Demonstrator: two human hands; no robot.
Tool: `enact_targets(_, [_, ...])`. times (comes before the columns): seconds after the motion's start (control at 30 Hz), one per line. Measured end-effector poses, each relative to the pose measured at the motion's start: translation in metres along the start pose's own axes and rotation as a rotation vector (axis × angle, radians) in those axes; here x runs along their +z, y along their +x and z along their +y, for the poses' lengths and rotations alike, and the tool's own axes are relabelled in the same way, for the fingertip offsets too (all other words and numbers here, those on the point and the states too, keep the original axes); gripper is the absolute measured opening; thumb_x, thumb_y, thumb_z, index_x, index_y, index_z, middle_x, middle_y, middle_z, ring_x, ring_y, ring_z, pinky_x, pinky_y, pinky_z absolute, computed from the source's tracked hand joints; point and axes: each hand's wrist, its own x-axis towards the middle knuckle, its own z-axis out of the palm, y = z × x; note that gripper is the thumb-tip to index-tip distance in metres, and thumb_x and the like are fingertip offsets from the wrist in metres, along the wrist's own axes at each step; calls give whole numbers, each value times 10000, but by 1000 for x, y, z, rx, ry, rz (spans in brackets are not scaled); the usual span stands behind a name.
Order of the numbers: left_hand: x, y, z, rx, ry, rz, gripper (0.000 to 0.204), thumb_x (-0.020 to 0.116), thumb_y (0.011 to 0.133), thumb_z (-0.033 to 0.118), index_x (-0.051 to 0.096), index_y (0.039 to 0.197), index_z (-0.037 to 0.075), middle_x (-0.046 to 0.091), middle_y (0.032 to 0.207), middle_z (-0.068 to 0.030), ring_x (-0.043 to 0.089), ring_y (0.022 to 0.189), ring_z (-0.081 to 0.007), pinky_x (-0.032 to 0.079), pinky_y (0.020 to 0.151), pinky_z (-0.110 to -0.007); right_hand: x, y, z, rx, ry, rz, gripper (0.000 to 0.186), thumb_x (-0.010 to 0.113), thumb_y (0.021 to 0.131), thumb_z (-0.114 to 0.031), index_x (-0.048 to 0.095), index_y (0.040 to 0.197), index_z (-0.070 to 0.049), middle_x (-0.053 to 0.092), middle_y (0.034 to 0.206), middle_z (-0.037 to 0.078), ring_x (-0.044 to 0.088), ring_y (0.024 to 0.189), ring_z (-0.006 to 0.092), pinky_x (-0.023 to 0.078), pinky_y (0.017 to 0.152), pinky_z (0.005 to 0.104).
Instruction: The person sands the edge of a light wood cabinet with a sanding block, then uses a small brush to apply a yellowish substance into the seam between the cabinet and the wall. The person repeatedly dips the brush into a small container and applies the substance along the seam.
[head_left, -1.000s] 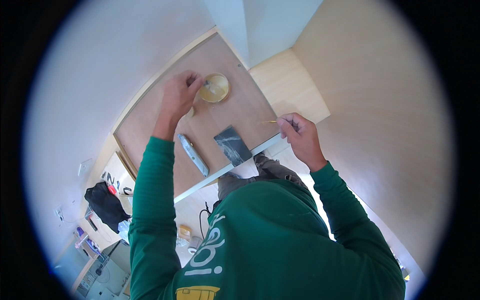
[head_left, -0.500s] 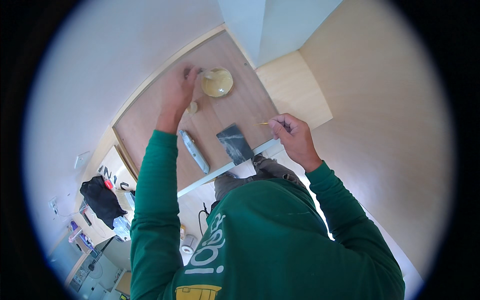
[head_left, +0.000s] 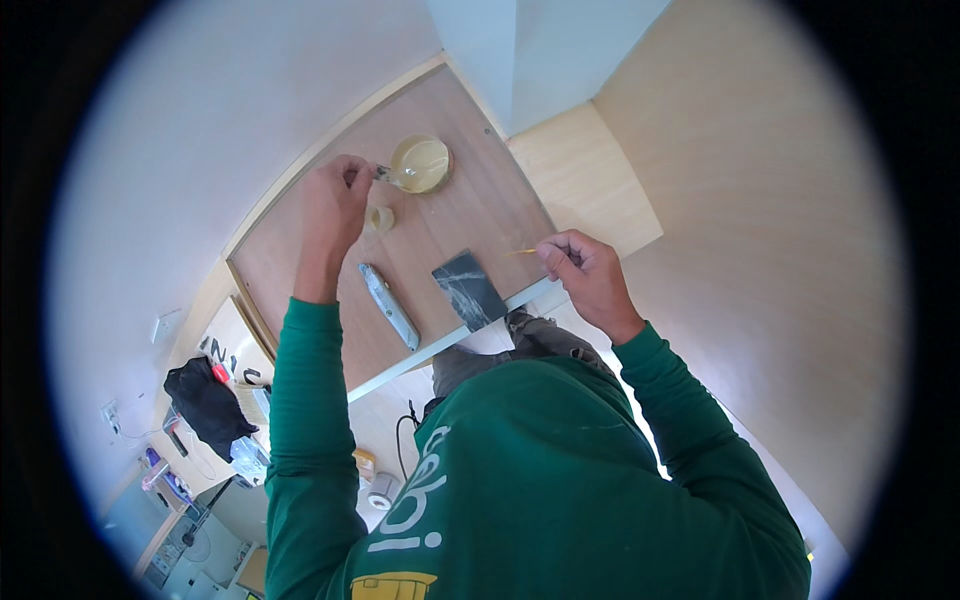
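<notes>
My left hand [head_left: 338, 195] is closed in a pinch on a small metallic spatula-like tool [head_left: 386, 175]. Its far end reaches over the left rim of a round bowl [head_left: 446, 172] of pale yellowish liquid. Just nearer to me sits a small pale ring-shaped piece [head_left: 380, 219]. My right hand [head_left: 588, 275], at the table's right edge, pinches a thin yellow stick [head_left: 524, 251] that points left. Between my hands lie a grey-blue utility knife [head_left: 388, 305] and a dark slab with white streaks [head_left: 470, 290], which reaches the front edge.
The brown table [head_left: 300, 230] has a raised pale border at the back and left. A wooden panel [head_left: 585, 170] and a wall close it in on the right. To the left, a black cloth [head_left: 208, 400] lies on another board. A roll [head_left: 383, 490] stands below.
My left hand has shifted left and a little nearer, drawing the tool from over the bowl's middle to its left rim. My right hand with the yellow stick has stayed put.
</notes>
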Motion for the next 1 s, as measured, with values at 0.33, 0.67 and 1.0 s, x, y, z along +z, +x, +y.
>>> enact_targets(0.33, [3, 7, -11, 59, 28, 83, 337, 706, 993, 316, 783, 1059, -6, 773, 888, -204, 745, 778, -320, 568, 747, -400, 0, 2, 9, -25, 4, -9, 235, 717, 1036, -190, 728, 1111, 32, 704, 856, 19, 586, 769, 68, 506, 701, 265])
enact_targets(0.67, [8, 21, -22, 114, 58, 71, 306, 697, 978, 273, 765, 1002, -25, 720, 806, -219, 702, 736, -356, 541, 714, -437, -1, -1, 14, -27, -81, -39, 230, 675, 1067, -191, 718, 1114, 31, 684, 873, 28, 624, 801, 98, 529, 747, 271])
enact_targets(1.0, [6, 14, -14, 55, -73, -146, 299, 693, 1006, 249, 765, 984, -41, 700, 751, -80, 630, 702, -139, 497, 679, -326, -1, -6, 16, -50, -142, -35, 260, 677, 1067, -218, 723, 1123, 32, 703, 892, 39, 631, 789, 104, 532, 736, 283])
